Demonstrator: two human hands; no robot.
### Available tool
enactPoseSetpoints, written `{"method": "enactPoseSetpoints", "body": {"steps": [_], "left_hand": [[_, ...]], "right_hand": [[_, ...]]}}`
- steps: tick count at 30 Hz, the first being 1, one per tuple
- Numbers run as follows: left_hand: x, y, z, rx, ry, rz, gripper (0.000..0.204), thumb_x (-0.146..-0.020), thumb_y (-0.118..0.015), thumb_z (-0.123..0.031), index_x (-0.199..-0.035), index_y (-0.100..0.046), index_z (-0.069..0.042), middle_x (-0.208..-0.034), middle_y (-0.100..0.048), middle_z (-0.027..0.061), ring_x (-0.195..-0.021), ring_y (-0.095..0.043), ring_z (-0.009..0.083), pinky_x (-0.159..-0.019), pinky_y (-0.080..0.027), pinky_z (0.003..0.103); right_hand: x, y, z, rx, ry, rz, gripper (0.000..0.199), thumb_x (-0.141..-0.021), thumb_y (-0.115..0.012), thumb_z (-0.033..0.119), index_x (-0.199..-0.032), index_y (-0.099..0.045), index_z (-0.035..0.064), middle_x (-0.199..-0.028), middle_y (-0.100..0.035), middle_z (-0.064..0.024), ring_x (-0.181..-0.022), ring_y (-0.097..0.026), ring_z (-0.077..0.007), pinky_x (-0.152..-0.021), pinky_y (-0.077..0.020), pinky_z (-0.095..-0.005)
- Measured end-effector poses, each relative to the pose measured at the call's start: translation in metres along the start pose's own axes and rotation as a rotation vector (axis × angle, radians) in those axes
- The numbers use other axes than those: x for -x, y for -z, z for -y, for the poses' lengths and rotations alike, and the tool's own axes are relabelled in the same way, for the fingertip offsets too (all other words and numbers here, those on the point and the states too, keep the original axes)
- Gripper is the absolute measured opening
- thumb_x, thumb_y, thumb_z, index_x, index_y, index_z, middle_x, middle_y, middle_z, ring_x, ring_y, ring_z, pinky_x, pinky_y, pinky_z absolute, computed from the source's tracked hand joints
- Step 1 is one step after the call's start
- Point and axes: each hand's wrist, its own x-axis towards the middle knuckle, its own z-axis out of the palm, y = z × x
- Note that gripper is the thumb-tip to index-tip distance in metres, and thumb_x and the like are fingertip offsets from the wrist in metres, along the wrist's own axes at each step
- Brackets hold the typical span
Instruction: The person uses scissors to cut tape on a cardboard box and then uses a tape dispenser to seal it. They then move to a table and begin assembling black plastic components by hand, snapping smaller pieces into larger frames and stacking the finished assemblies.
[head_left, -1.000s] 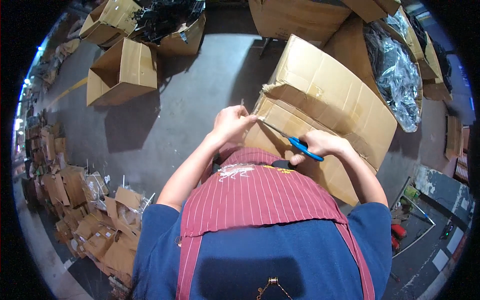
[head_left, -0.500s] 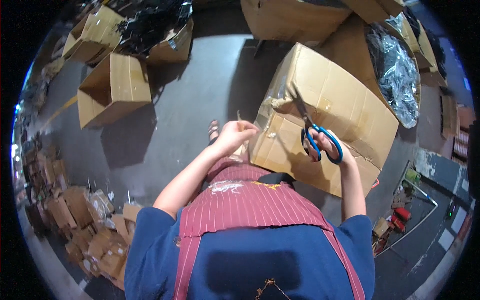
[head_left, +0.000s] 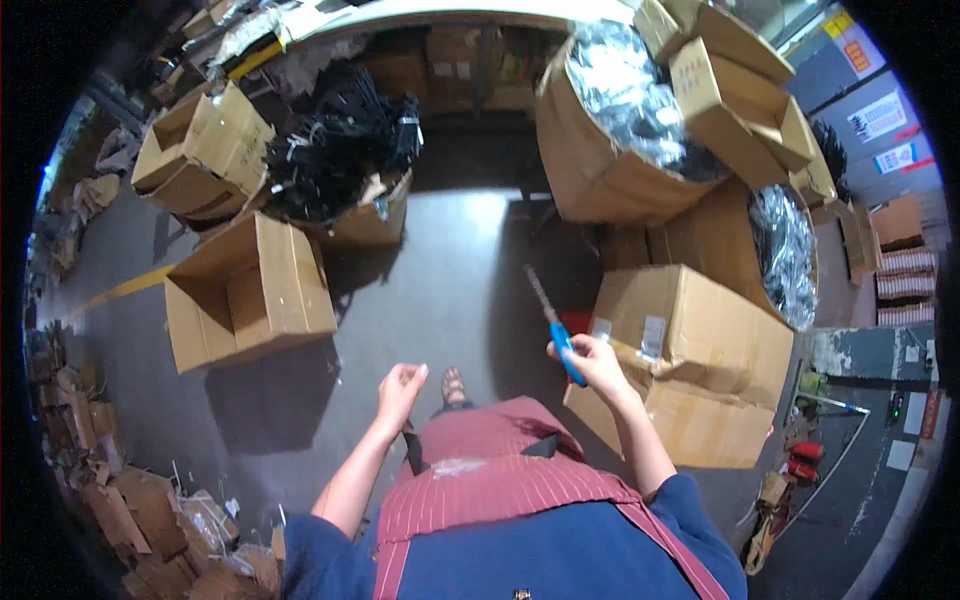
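My right hand is wrapped round the blue handles of a pair of scissors, seen edge-on with the blades pointing up and away. Close by stands a large closed carton, a white label on its side and a creased seam of tape across it. My left hand hangs over the floor, away from the carton, its fingers curled together. Whatever lies between those fingers, if anything, is hidden.
An open carton sits on the left, with a heap of black items behind it. Beyond the closed carton, large boxes hold plastic-wrapped goods. Flattened cardboard is piled at lower left. My sandalled foot shows below.
My body has turned away from the closed carton, which now sits farther right and lower. My left hand has left its corner. The scissors, spread before, now appear edge-on.
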Motion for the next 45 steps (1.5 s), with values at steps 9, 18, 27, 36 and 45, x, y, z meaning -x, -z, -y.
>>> {"method": "enactPoseSetpoints", "body": {"steps": [9,18,27,36,45], "left_hand": [[-0.074,0.025,0.024,-0.04,0.087,-0.039,0.079,-0.062,-0.061,0.001,-0.139,-0.044,-0.006,-0.131,-0.035,0.0196,-0.12,-0.042,0.0355,-0.103,-0.042,0.042],[-0.182,0.002,0.118,0.013,0.135,-0.445,0.051,-0.076,-0.064,-0.006,-0.127,-0.057,-0.004,-0.112,-0.053,0.017,-0.103,-0.055,0.0301,-0.076,-0.051,0.044],[-0.148,0.04,0.055,-0.287,0.585,-0.775,0.025,-0.082,-0.065,-0.01,-0.107,-0.061,-0.004,-0.082,-0.067,0.0205,-0.077,-0.068,0.0405,-0.071,-0.053,0.049],[-0.094,0.049,-0.006,-0.299,0.38,-0.541,0.024,-0.091,-0.059,-0.028,-0.098,-0.071,-0.009,-0.097,-0.069,0.021,-0.095,-0.063,0.0448,-0.08,-0.051,0.052],[-0.033,0.055,0.04,-0.413,0.013,-0.518,0.019,-0.075,-0.066,-0.008,-0.093,-0.067,-0.013,-0.107,-0.056,0.0112,-0.107,-0.056,0.0336,-0.083,-0.051,0.045]], "right_hand": [[-0.177,0.004,0.116,0.08,0.207,0.039,0.028,-0.075,-0.077,0.015,-0.095,-0.063,0.0013,-0.081,-0.064,-0.006,-0.077,-0.062,-0.0154,-0.069,-0.0495,-0.0315],[-0.564,0.132,0.346,0.322,0.47,-0.296,0.018,-0.07,-0.081,0.012,-0.082,-0.07,0.0024,-0.075,-0.069,-0.0063,-0.069,-0.062,-0.0143,-0.066,-0.0481,-0.0311],[-0.903,0.36,0.434,0.367,0.673,-0.569,0.049,-0.088,-0.063,0.036,-0.126,-0.063,0.0044,-0.116,-0.068,-0.0196,-0.112,-0.063,-0.0294,-0.098,-0.0486,-0.0421],[-0.883,0.08,0.392,0.251,0.985,-0.126,0.035,-0.08,-0.063,0.01,-0.114,-0.069,0.0026,-0.113,-0.07,-0.0171,-0.104,-0.066,-0.0301,-0.094,-0.0505,-0.04],[-0.506,-0.126,0.025,0.544,0.736,0.591,0.035,-0.078,-0.067,0.002,-0.113,-0.067,-0.0021,-0.108,-0.068,-0.0148,-0.101,-0.064,-0.0215,-0.079,-0.0553,-0.0352]]}}
